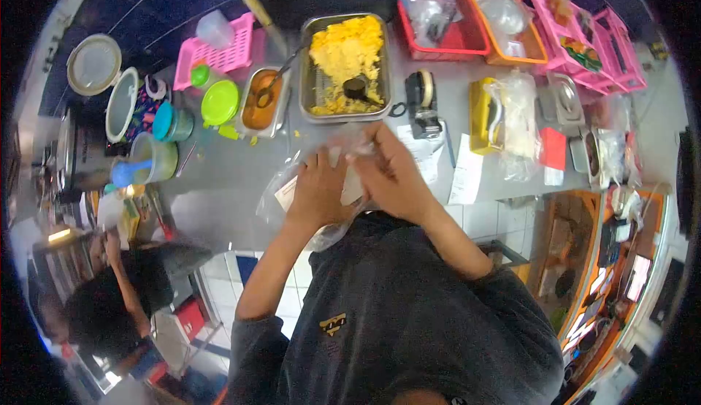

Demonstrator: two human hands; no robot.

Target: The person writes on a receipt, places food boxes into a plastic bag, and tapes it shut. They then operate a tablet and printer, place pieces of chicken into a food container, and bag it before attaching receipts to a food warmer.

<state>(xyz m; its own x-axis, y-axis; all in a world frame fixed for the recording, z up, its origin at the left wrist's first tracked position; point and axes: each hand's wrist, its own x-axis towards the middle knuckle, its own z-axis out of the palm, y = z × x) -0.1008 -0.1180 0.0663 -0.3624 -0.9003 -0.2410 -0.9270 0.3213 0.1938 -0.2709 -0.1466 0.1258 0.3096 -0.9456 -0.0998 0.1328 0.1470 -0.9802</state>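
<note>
A clear plastic bag [274,189] lies on the grey counter in front of my body, with something pale and a printed label inside it. My left hand [319,186] rests on the bag with its fingers spread slightly and pointing away from me. On the bag's right side, my right hand [391,178] has its fingers bent and pressed together at the plastic; what exactly they pinch is partly hidden. Just beyond both hands stands a metal tray [307,102] of yellow crumbly food [347,51] with a dark scoop [356,87] in it.
Left of the tray are a sauce container [261,102], a green lid [220,103] and a pink basket [241,47]. A tape dispenser [423,105], papers [465,178], a yellow box [482,116] and a red basket [467,36] stand right. Another person [124,288] is at the lower left.
</note>
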